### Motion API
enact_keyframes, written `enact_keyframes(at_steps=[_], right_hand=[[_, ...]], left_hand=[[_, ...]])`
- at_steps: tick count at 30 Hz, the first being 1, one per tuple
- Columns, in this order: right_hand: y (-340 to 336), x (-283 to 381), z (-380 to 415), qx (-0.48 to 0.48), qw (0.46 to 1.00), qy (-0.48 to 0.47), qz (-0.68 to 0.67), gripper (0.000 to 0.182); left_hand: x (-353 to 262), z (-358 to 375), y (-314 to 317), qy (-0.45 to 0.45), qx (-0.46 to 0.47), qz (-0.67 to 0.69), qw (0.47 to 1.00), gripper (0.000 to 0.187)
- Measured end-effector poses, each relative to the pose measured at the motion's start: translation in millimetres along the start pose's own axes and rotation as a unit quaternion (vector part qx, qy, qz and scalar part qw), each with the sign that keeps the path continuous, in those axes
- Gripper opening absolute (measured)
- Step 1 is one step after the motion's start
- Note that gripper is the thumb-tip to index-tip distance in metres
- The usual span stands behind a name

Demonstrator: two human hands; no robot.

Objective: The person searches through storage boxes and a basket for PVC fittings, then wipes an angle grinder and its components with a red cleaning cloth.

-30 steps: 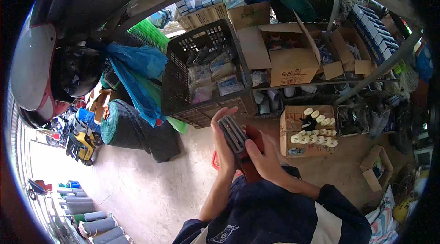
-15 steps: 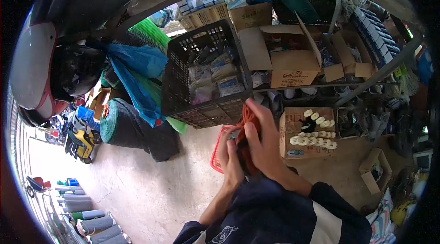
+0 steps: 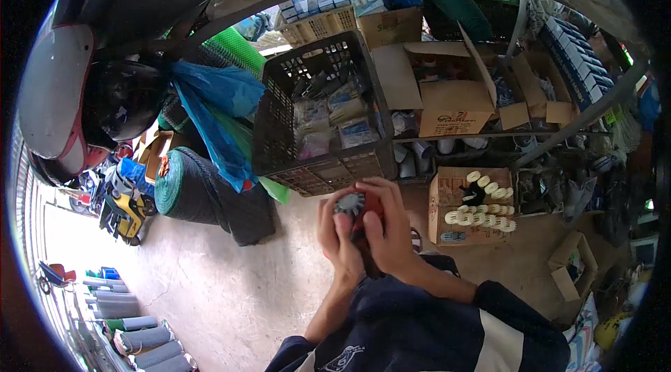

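In front of my body, my two hands are close together with fingers curled inward. My left hand (image 3: 337, 243) is closed round a grey round piece with a ribbed, toothed rim (image 3: 349, 203), its thumb lying on the piece. Against it, on the right, is a red object (image 3: 370, 203), mostly covered by the fingers. My right hand (image 3: 393, 232) is wrapped round this red object; its full shape is hidden. Something dark shows low between the palms.
A black plastic crate (image 3: 325, 169) with bagged goods stands ahead. Open cardboard boxes (image 3: 454, 106) fill the shelf to its right. Cream ribbed pieces (image 3: 482, 218) lie on a carton (image 3: 440, 194). A dark mesh roll (image 3: 203, 187) and a blue plastic bag (image 3: 217, 92) are at left.
The red-orange bundle that stood up between my hands has been lowered and is now mostly covered. The red mesh edge on the left is hardly visible, and the grey ribbed piece now shows clearly.
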State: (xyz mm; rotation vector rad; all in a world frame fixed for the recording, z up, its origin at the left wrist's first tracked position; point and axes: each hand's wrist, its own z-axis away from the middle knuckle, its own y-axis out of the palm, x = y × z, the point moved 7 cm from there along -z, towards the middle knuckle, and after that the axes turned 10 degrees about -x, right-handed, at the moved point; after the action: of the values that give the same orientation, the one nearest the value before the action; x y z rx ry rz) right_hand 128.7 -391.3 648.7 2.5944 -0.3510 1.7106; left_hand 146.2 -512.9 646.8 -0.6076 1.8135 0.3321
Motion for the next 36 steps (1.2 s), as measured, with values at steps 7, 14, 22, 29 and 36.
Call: enact_keyframes(at_steps=[7,14,22,29,36], right_hand=[[4.0,-23.0,-13.3,0.011,0.986,0.085,-0.140,0.032],[15.3,-21.5,16.6,0.039,0.984,0.129,-0.121,0.028],[-0.9,-22.1,12.9,-0.008,0.999,0.045,0.020,0.036],[-10.2,-0.5,-10.8,-0.097,0.994,0.053,0.017,0.039],[3.2,-3.0,16.5,0.015,0.999,-0.003,0.038,0.043]], left_hand=[[-9.4,17.3,5.4,0.069,0.071,-0.101,0.990,0.057],[-25.3,-20.6,-11.3,0.023,-0.042,0.036,0.998,0.055],[35.4,-6.9,-9.4,-0.155,0.007,0.136,0.979,0.052],[28.8,20.9,-8.8,-0.068,0.033,0.002,0.997,0.050],[21.1,-1.3,-9.2,-0.121,0.001,0.089,0.989,0.056]])
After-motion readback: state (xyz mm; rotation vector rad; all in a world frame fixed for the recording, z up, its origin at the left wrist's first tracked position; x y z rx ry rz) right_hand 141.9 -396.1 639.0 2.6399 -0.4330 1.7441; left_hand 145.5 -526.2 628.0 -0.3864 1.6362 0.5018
